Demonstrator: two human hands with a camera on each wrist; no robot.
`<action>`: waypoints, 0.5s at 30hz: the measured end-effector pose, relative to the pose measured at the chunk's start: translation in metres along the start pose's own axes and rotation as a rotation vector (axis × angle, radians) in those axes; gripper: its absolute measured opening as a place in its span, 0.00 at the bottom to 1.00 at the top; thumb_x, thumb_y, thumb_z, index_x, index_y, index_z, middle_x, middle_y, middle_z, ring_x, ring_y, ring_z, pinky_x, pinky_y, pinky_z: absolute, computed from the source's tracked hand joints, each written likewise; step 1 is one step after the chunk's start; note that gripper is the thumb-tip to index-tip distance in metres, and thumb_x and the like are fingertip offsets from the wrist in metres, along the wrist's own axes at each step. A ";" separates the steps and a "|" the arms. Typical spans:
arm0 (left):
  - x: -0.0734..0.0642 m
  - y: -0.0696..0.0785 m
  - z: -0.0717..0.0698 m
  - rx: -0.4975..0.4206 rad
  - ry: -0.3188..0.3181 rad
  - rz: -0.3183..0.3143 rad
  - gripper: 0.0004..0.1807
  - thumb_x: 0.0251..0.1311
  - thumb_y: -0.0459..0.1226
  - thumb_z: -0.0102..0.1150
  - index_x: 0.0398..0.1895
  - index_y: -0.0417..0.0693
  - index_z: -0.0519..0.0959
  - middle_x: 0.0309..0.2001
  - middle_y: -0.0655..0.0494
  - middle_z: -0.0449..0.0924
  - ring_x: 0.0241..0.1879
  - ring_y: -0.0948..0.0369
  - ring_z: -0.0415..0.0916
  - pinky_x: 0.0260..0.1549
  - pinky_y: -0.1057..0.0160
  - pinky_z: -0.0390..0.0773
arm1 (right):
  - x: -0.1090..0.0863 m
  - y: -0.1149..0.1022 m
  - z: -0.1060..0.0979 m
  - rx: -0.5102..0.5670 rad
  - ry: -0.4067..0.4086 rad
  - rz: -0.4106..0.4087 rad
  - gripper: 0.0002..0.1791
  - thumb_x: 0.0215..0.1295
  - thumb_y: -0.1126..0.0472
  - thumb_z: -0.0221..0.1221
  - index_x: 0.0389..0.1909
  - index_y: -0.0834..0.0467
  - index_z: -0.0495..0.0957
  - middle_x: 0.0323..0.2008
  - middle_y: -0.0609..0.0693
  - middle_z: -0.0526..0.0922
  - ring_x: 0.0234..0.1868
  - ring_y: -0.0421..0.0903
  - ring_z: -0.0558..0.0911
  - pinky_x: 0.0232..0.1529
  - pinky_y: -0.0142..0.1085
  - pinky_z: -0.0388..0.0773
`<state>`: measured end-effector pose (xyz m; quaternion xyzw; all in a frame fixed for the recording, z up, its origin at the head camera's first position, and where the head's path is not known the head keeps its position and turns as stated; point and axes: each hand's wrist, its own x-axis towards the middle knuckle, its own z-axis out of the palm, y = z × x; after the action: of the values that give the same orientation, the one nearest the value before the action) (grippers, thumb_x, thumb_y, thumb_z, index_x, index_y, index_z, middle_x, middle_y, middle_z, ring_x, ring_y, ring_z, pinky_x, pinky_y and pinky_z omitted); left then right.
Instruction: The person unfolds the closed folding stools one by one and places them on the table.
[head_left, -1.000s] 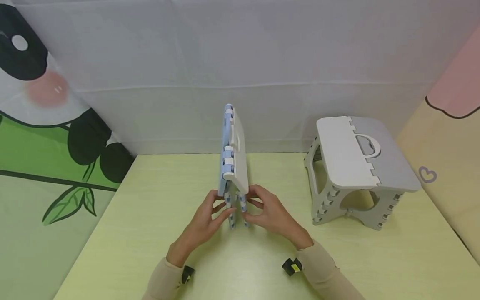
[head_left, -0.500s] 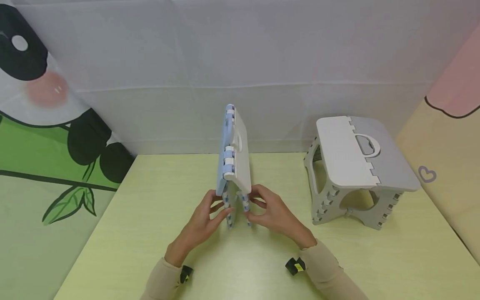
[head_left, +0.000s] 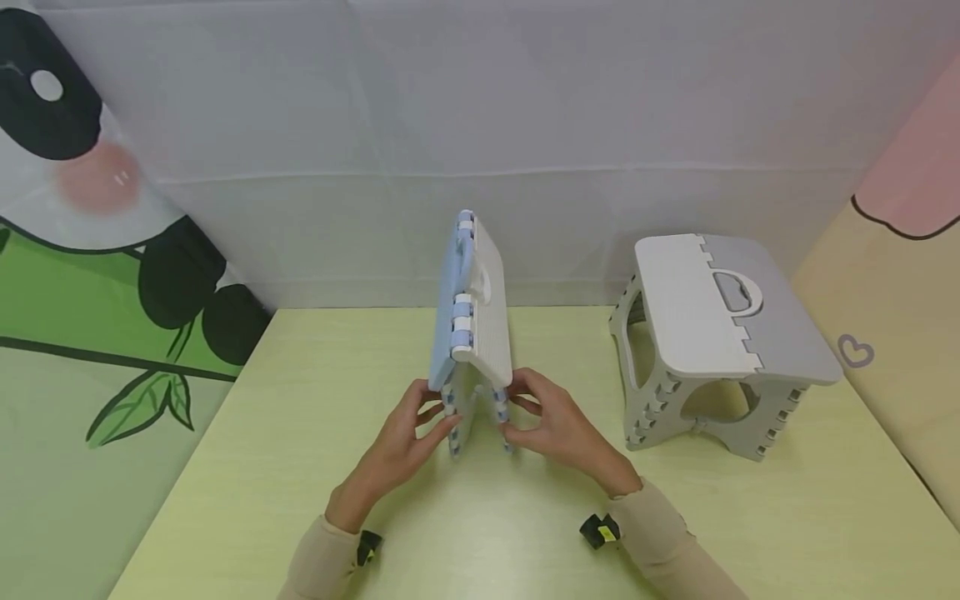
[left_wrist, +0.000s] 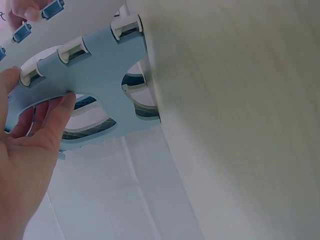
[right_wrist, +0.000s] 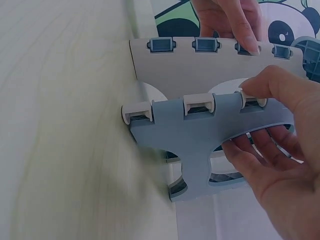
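Note:
A blue and white folding step stool (head_left: 491,321) stands partly unfolded on the table, its two seat halves sloping down from a central ridge like a narrow tent. My left hand (head_left: 397,446) grips the left leg panel by its near edge. On the opposite side, my right hand (head_left: 558,429) holds the right leg panel. In the left wrist view, the fingers (left_wrist: 57,117) reach into a cut-out of the blue panel (left_wrist: 105,65). The right wrist view has the thumb (right_wrist: 270,80) on the hinged edge, with the other fingers through an opening in the blue panel (right_wrist: 195,130).
An unfolded white and grey step stool (head_left: 682,308) stands upright at the right of the pale yellow table (head_left: 337,358). A white cloth (head_left: 360,242) hangs behind the table's back edge. Printed panels flank both sides.
Both leg panels have spread apart, the right hand moving rightward and the left slightly leftward. The seat halves now slope wider from the ridge. The white and grey stool stays put.

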<state>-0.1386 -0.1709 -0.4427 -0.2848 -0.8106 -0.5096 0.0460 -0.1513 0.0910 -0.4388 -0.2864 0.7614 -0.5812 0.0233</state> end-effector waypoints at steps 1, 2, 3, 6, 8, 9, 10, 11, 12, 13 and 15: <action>0.000 -0.001 0.000 0.001 0.002 0.002 0.25 0.69 0.28 0.63 0.64 0.36 0.63 0.63 0.40 0.70 0.62 0.44 0.74 0.60 0.50 0.77 | 0.000 0.001 0.000 0.002 0.000 0.000 0.31 0.58 0.76 0.68 0.63 0.62 0.71 0.58 0.54 0.77 0.60 0.52 0.78 0.64 0.43 0.75; 0.000 -0.001 -0.001 0.001 0.004 0.004 0.25 0.69 0.28 0.63 0.64 0.36 0.63 0.63 0.40 0.71 0.62 0.44 0.74 0.60 0.51 0.78 | 0.000 0.001 -0.001 0.005 0.000 -0.002 0.31 0.58 0.76 0.68 0.62 0.62 0.71 0.58 0.55 0.77 0.60 0.53 0.78 0.64 0.44 0.75; -0.001 -0.002 -0.001 0.002 0.007 0.007 0.25 0.69 0.28 0.63 0.63 0.36 0.64 0.63 0.40 0.71 0.61 0.45 0.74 0.60 0.51 0.78 | -0.001 0.001 -0.001 0.008 -0.001 -0.003 0.31 0.58 0.76 0.68 0.63 0.63 0.71 0.58 0.55 0.77 0.60 0.53 0.78 0.65 0.45 0.75; -0.002 -0.004 -0.002 0.006 0.015 0.021 0.25 0.68 0.27 0.63 0.63 0.36 0.64 0.62 0.41 0.71 0.61 0.45 0.75 0.59 0.51 0.78 | -0.001 0.003 -0.002 0.008 0.000 -0.005 0.31 0.58 0.77 0.68 0.63 0.63 0.70 0.58 0.56 0.77 0.60 0.53 0.78 0.65 0.44 0.75; -0.002 -0.005 -0.003 0.009 0.020 0.031 0.24 0.68 0.27 0.63 0.62 0.37 0.64 0.61 0.42 0.72 0.60 0.46 0.75 0.59 0.52 0.78 | -0.002 0.003 -0.003 0.004 0.001 -0.006 0.31 0.58 0.77 0.68 0.63 0.63 0.70 0.58 0.56 0.77 0.60 0.53 0.78 0.64 0.43 0.75; -0.002 -0.006 -0.003 0.011 0.022 0.035 0.24 0.68 0.26 0.63 0.62 0.37 0.65 0.60 0.42 0.72 0.60 0.46 0.75 0.59 0.52 0.78 | -0.002 0.003 -0.004 0.004 0.001 -0.007 0.32 0.58 0.77 0.68 0.63 0.63 0.70 0.59 0.56 0.77 0.60 0.54 0.78 0.64 0.43 0.75; -0.002 -0.006 -0.003 0.013 0.024 0.039 0.24 0.68 0.26 0.63 0.62 0.36 0.65 0.60 0.42 0.72 0.60 0.47 0.75 0.59 0.52 0.79 | -0.002 0.003 -0.004 0.004 0.001 -0.007 0.32 0.58 0.77 0.68 0.63 0.63 0.70 0.59 0.56 0.77 0.60 0.54 0.78 0.64 0.44 0.75; -0.002 -0.007 -0.004 0.014 0.026 0.042 0.23 0.68 0.26 0.63 0.62 0.36 0.65 0.59 0.42 0.73 0.60 0.47 0.75 0.59 0.53 0.79 | -0.003 0.003 -0.005 0.005 0.000 -0.008 0.32 0.58 0.77 0.68 0.63 0.62 0.70 0.59 0.55 0.77 0.60 0.54 0.78 0.64 0.44 0.75; -0.003 -0.007 -0.004 0.014 0.028 0.044 0.23 0.68 0.26 0.63 0.61 0.36 0.65 0.59 0.43 0.73 0.59 0.47 0.75 0.59 0.53 0.79 | -0.003 0.003 -0.005 0.007 0.000 -0.010 0.32 0.58 0.77 0.68 0.63 0.62 0.70 0.59 0.56 0.77 0.60 0.54 0.78 0.64 0.45 0.75; -0.003 -0.007 -0.004 0.013 0.028 0.044 0.23 0.68 0.26 0.63 0.61 0.35 0.65 0.59 0.43 0.73 0.59 0.47 0.75 0.59 0.54 0.79 | -0.003 0.003 -0.006 0.007 0.000 -0.011 0.32 0.58 0.77 0.68 0.63 0.62 0.71 0.59 0.55 0.77 0.60 0.54 0.78 0.64 0.46 0.75; -0.003 -0.007 -0.005 0.011 0.030 0.041 0.23 0.68 0.26 0.63 0.62 0.35 0.65 0.59 0.42 0.73 0.59 0.46 0.75 0.59 0.55 0.78 | -0.004 0.004 -0.007 0.007 0.002 -0.012 0.32 0.58 0.77 0.68 0.63 0.61 0.71 0.58 0.55 0.77 0.60 0.53 0.78 0.64 0.47 0.75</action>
<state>-0.1411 -0.1786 -0.4471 -0.2933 -0.8068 -0.5080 0.0700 -0.1523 0.0996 -0.4408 -0.2900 0.7576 -0.5844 0.0201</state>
